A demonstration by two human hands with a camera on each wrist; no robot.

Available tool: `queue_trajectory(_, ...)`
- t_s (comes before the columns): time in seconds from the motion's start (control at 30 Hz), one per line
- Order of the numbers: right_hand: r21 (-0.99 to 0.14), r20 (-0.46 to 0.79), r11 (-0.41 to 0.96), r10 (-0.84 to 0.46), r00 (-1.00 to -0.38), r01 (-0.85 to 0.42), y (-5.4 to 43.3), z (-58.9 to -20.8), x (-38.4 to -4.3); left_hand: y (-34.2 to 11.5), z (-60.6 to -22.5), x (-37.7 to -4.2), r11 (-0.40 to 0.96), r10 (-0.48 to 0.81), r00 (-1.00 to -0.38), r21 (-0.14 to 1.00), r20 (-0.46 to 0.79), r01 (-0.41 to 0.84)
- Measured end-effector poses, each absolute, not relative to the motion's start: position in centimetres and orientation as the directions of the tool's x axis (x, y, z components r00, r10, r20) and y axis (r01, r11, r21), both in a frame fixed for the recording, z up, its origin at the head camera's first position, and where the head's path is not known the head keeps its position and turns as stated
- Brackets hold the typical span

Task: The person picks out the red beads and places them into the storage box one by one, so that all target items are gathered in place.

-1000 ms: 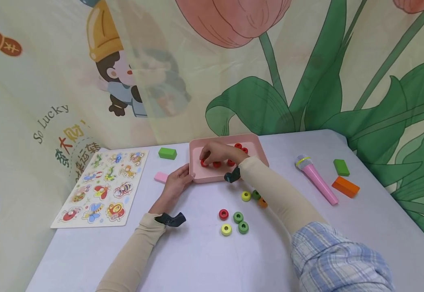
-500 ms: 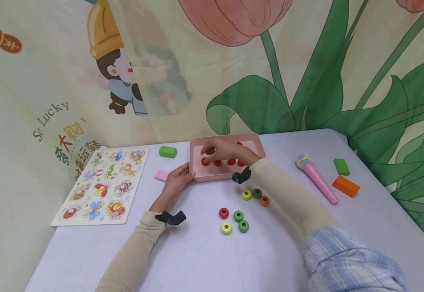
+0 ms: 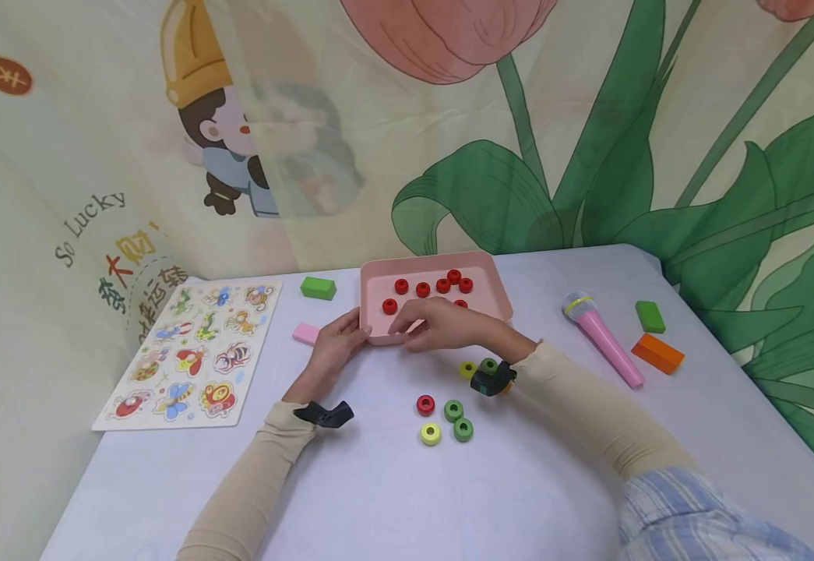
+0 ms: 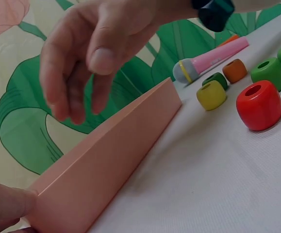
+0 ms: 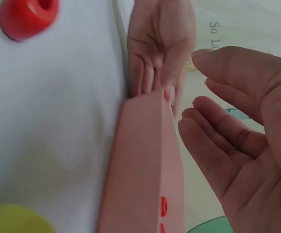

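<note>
In the head view, my left hand (image 3: 337,343) grips the near left corner of a pink tray (image 3: 368,274), its thumb over the rim. Several red beads (image 3: 401,286) lie inside the tray. My right hand (image 3: 442,323) hovers over the tray's front rim, partly covering it, with fingers loosely bent and nothing between them; the right wrist view shows the gap between thumb and fingers. On the table nearer to me sit a red bead (image 3: 425,404), a yellow bead (image 3: 431,434) and two green beads (image 3: 453,411).
Another yellow bead (image 3: 467,369) and a dark green bead (image 3: 489,365) lie under my right wrist. A toy microphone (image 3: 603,339), an orange block (image 3: 657,354) and a green block (image 3: 650,316) are on the right. An insect puzzle board (image 3: 192,354), another green block (image 3: 318,287) and a pink block (image 3: 305,333) lie left.
My right hand has come away from the red beads at the tray's left and moved toward me, over the front rim, its fingers parted. The left hand stays at the tray's corner.
</note>
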State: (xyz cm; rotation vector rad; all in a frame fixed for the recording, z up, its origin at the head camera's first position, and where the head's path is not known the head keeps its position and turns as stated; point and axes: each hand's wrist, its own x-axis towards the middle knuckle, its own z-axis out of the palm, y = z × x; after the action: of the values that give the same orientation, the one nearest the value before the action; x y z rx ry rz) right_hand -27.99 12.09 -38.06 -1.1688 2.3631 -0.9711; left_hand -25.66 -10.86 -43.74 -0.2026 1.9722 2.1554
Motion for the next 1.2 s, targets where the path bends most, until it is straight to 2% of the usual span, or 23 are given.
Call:
queue_trajectory(0.33,-0.725,-0.170,0.482,-0.818,-0.550,-0.492,13.2,-39.8,-24.5,-10.9,-43.5,-25.8,-0.047,0.044,-0.959,0.958,-0.281,-0.283)
queue_trajectory(0.67,-0.766,-0.218,0.445,-0.859,-0.464,-0.464,13.4,-41.1,-23.2,-10.9,-43.6,-25.8,-0.035,0.032,-0.951,0.951,-0.307,-0.308)
queue_trajectory(1.2,-0.718,-0.224,0.471,-0.853,-0.471,-0.512,13.4,-40.9,-23.0,-10.8,-43.8,-25.8,-0.035,0.037,-0.950,0.950,-0.309,-0.310)
